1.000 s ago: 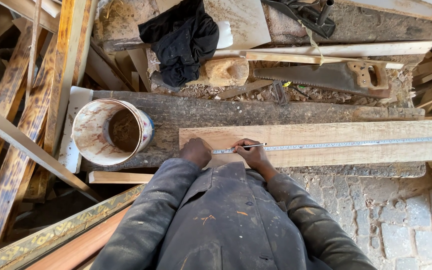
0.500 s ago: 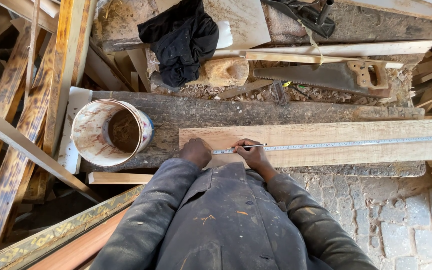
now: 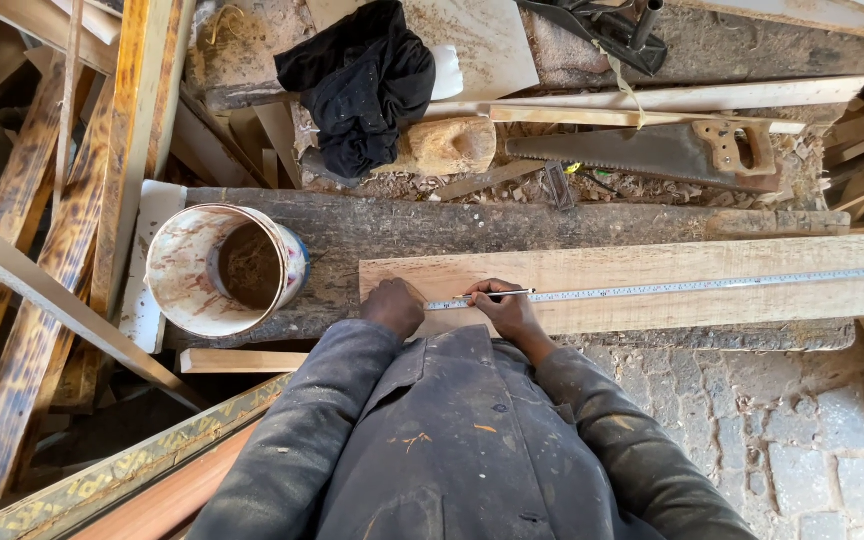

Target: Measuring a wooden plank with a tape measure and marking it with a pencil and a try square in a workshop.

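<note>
A pale wooden plank (image 3: 672,270) lies across a dark, rough workbench (image 3: 472,225). A steel tape measure (image 3: 692,287) runs along the plank from near its left end to the right edge of view. My left hand (image 3: 393,304) presses down on the plank's left end, by the tape's start. My right hand (image 3: 507,309) holds a thin pencil (image 3: 500,293), its tip resting on the plank beside the tape. Both grey jacket sleeves fill the lower middle of the view.
A stained white bucket (image 3: 217,268) lies tipped at the bench's left end. Behind are a hand saw (image 3: 652,150), a black cloth (image 3: 367,75), a wooden block (image 3: 447,145) and shavings. Scorched planks (image 3: 42,250) lean at left. Cobblestone floor (image 3: 802,430) lies at lower right.
Nothing has visibly moved apart from a slight shift of the camera; both hands stay in place on the plank.
</note>
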